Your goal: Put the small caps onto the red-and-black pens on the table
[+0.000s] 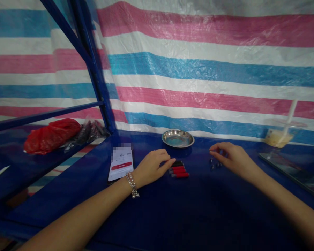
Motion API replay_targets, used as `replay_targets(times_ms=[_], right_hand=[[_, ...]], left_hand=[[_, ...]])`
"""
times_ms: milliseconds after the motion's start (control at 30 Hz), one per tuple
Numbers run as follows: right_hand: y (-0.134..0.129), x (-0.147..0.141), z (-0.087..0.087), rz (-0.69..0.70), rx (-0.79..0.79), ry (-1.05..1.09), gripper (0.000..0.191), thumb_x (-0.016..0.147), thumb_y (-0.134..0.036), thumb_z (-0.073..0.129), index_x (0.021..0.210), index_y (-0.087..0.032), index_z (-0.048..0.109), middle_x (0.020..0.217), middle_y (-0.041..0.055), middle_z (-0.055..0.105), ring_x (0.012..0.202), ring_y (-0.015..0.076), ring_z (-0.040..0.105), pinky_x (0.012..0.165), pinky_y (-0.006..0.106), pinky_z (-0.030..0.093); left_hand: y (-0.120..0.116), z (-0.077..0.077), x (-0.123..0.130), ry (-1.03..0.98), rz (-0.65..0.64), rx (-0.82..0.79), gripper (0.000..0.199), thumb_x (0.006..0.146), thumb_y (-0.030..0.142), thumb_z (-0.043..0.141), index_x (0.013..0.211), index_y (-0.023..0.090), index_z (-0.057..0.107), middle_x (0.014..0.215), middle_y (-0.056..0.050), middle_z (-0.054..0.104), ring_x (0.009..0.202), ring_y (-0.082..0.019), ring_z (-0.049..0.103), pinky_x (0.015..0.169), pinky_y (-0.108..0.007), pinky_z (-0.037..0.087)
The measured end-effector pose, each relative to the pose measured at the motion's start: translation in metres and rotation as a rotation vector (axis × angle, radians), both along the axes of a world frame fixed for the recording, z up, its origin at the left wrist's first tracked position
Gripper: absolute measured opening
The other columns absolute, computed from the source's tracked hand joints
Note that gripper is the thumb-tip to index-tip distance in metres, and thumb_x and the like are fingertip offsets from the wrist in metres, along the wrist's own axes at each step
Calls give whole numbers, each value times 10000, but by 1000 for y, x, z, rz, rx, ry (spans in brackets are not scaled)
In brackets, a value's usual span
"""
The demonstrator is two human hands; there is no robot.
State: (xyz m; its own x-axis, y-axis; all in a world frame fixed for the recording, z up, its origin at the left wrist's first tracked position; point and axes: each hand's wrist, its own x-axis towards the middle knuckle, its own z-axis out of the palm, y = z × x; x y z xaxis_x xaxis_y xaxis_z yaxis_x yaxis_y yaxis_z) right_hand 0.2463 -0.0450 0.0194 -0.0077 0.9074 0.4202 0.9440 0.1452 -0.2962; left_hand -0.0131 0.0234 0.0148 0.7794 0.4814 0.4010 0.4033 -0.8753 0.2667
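On the blue table [199, 209] lie several short red cylinders [180, 171] and a black one [178, 163], side by side. My left hand [154, 165], with a bracelet at the wrist, is just left of them; its thumb reaches toward the black one and its fingers are apart from the thumb. Further right, my right hand [226, 155] hovers with curved fingers beside several small shiny pieces [216, 164]. A gap shows between its thumb and fingers, and nothing is seen in it. Behind both hands sits a shallow metal dish [178, 138].
A phone [121, 162] showing a timer lies left of my left hand. At the right are a dark flat tablet-like object [290, 170] and a plastic cup [278, 137] with a straw. A red bag [52, 136] rests beyond the blue frame [94, 73], before a striped sheet [199, 69].
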Motion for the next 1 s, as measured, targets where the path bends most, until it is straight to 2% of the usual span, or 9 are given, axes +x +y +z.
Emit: replay_targets(times_ms=[100,200,300,567,767,867,933,1000], right_hand=[[3,12,-3,-23,-121,-112,206,763,-337,472,787,-187,610,708,36,591,672,168,532,592,266,368],[6,15,-11,-31,-218,-150,222,734,-364,508,815,-190,620,716,40,600,668,170,548,586,259,368],[9,16,-19,-38,-265,-193,212,702,-312,548,855,-188,627,740,47,606,700,179,553,614,259,376],[14,15,-30,-45,-349,-279,170,681,-192,542,814,-190,648,770,55,604,748,191,551,651,263,377],[12,11,-27,-56,-313,-289,155,679,-172,538,791,-175,645,742,61,600,752,200,540,646,270,373],[8,2,-19,-4,-283,-154,145,699,-181,517,786,-159,631,725,59,597,710,183,537,626,274,380],[4,-9,-13,113,-272,73,165,734,-241,497,820,-151,604,727,50,599,661,157,541,598,263,394],[0,-21,-9,233,-260,390,202,739,-302,509,848,-141,565,772,55,609,683,148,560,609,256,423]], left_hand=[[-1,1,-1,62,9,13,389,869,344,317,618,126,519,669,-14,490,634,-84,458,595,-201,344],[-4,1,-1,117,-6,0,258,841,322,393,733,150,553,688,-3,505,622,-82,462,581,-200,337],[-7,-1,-1,173,-16,-17,162,797,316,470,830,182,554,676,15,505,602,-83,460,558,-201,323],[-9,0,-1,272,-19,-13,166,748,352,528,784,190,538,655,31,514,585,-87,463,526,-205,289],[-14,1,1,327,-38,18,142,755,328,518,766,187,533,674,26,534,605,-100,482,525,-210,294],[-15,1,2,289,0,56,136,782,302,481,766,175,527,700,14,540,606,-104,482,518,-221,293],[-14,1,2,223,32,49,145,804,296,449,806,171,523,722,7,546,629,-107,493,544,-226,319],[-13,0,2,153,47,23,160,821,296,422,837,168,518,737,2,551,660,-110,504,585,-228,349]])
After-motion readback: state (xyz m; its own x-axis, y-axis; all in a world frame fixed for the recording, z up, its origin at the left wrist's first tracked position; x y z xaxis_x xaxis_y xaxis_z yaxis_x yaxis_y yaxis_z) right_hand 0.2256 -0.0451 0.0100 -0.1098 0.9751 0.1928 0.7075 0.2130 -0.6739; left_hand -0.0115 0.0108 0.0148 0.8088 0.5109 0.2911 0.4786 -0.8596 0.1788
